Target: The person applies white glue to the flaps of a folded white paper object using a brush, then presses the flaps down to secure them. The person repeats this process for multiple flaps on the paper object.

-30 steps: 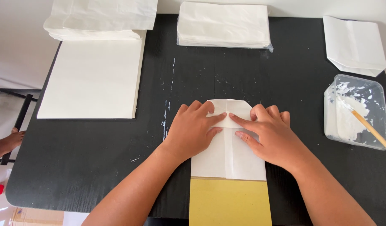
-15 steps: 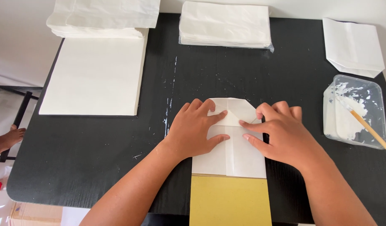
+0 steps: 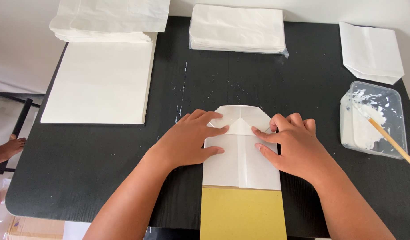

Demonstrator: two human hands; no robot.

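Folded white paper bag (image 3: 240,160) lies flat at front-centre of black counter (image 3: 102,178), its near end on a yellow board (image 3: 243,213) that runs off the counter's front edge. Left hand (image 3: 187,142) lies flat, palm down, over the bag's left edge, fingers spread & stretched toward the folded top flap; nothing gripped, just pressing. Right hand (image 3: 294,149) likewise flat on the bag's right edge, fingertips (image 3: 255,130) pointing in to the flap crease, nothing grasped. Both hands' fingertips nearly meet over the triangular fold.

Edges/room: bare counter between the bag and the stacks at the back; open strip left of left hand too. Right side is tighter: clear tub (image 3: 374,118) of white paste sits near the right hand, wooden stick (image 3: 391,140) leaning out of it toward the counter's right edge.

Count: 1 bag under hands, 1 finished bag (image 3: 369,53) at back right, 1 wrapped pack of white sheets (image 3: 237,29) back centre, 1 flat stack (image 3: 98,82) at left w/ 1 loose pile (image 3: 111,20) behind it, 1 tub, 1 stick. A bare foot (image 3: 5,149) shows on the floor far left.
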